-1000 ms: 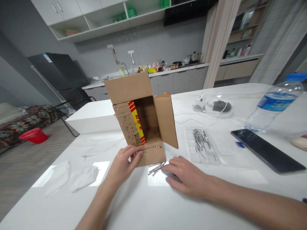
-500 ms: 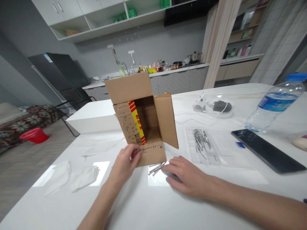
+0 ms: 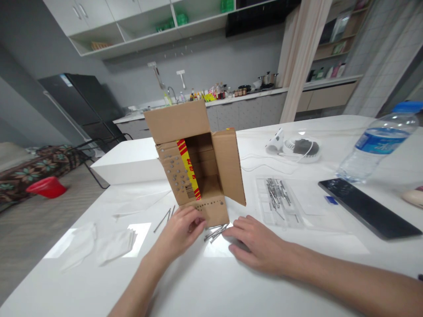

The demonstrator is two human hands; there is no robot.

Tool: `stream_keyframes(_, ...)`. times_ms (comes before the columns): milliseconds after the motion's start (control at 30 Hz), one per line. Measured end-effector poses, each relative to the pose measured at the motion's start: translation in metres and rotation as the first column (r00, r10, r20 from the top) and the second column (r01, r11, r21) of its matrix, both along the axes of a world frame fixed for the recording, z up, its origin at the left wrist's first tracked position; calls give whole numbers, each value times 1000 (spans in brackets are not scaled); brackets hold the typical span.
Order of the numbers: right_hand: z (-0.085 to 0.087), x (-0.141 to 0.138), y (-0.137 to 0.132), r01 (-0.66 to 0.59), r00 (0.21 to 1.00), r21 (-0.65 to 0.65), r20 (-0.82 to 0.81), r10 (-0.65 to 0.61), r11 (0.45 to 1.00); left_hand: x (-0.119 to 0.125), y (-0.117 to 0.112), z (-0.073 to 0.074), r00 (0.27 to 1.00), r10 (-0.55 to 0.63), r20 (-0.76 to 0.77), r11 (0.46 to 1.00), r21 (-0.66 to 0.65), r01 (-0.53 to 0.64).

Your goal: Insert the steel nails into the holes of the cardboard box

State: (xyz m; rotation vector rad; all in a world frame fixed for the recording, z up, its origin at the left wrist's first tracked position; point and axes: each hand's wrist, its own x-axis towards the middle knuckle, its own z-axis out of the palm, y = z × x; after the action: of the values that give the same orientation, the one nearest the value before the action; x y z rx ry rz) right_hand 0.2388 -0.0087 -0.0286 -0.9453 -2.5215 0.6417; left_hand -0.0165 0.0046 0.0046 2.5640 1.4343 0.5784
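Observation:
An open cardboard box [image 3: 201, 163] lies on its side on the white table [image 3: 211, 281], its flaps spread; nail heads dot its left flap and small holes line its front flap. A small pile of loose nails [image 3: 216, 231] lies just in front of that flap. My left hand [image 3: 180, 231] rests at the flap's lower left corner, fingers curled and pinched together beside the pile; what they hold is hidden. My right hand [image 3: 259, 244] lies flat on the table right of the pile, fingers stretched out and empty. Two more nails [image 3: 163, 219] lie left of my left hand.
A clear plastic tray [image 3: 310, 215] with several nails sits right of the box. Beyond it are a black tablet [image 3: 366, 207], a water bottle [image 3: 380, 141] and a white corded device [image 3: 297, 147]. A white box [image 3: 128, 165] stands at the left. Folded tissues [image 3: 99, 244] lie at the near left.
My left hand has slid down and right from the front flap's edge toward the nail pile, uncovering two nails on the table. My right hand and the box have stayed put.

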Motion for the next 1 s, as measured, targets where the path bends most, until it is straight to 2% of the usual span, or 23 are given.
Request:
stream_keyframes(233,2,0,-1,-3,1000,14,-5,3,1000,16,-8,-5,989,-106,-103,987,-133,92)
stream_keyframes(367,0,0,0,-4,1000,17,-3,4,1000,19,-9,-6,989,-71,-127,986,-159,50)
stream_keyframes(767,4,0,-1,3,1000,15,28,-3,1000,19,-7,-3,991,-29,-132,999,-41,24)
stream_keyframes(1000,3,0,-1,-1,1000,-2,19,1,1000,9,-4,0,995,100,-8,995,-16,-100)
